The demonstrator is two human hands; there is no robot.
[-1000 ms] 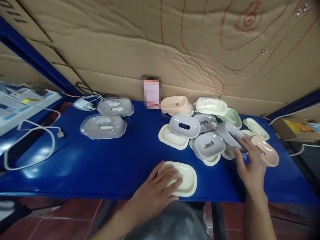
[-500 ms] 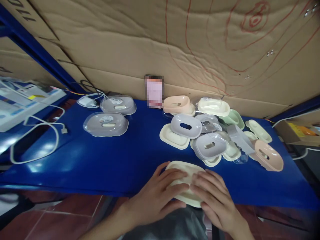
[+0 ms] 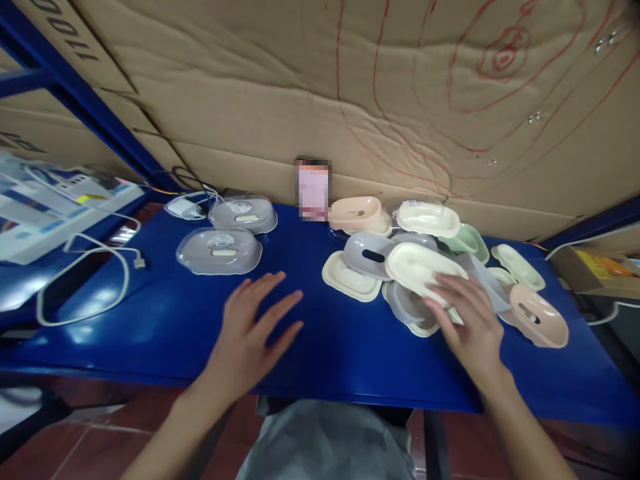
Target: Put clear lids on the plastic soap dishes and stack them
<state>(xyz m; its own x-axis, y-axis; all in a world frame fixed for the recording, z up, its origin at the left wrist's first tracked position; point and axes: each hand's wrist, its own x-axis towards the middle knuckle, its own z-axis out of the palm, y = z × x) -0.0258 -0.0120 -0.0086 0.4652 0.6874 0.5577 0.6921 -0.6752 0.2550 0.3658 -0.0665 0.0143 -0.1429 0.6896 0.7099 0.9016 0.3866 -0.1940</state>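
My right hand (image 3: pixel 467 323) grips the right end of a cream oval plastic dish (image 3: pixel 417 267), thumb at its near edge. That dish is held over the pile and covers part of it. Beside it are a grey oval piece with a slot (image 3: pixel 363 250) and a flat cream tray (image 3: pixel 350 277). My left hand (image 3: pixel 257 323) is raised over the blue table (image 3: pixel 320 360), fingers spread, holding nothing. Closest to it are two grey oval pieces under clear covers, the front one (image 3: pixel 220 257) and the rear one (image 3: pixel 245 213).
A phone (image 3: pixel 314 190) leans against the cardboard wall (image 3: pixel 240 87). Peach pieces (image 3: pixel 543 320), a green one (image 3: pixel 465 240) and other cream ones lie to the right. A white cable (image 3: pixel 90 320) loops over the left side. An open carton (image 3: pixel 590 267) stands at far right.
The cream dish has gone from both hands at the table's front edge to the pile, carried by my right hand. My left hand has let go and moved left, fingers spreading.
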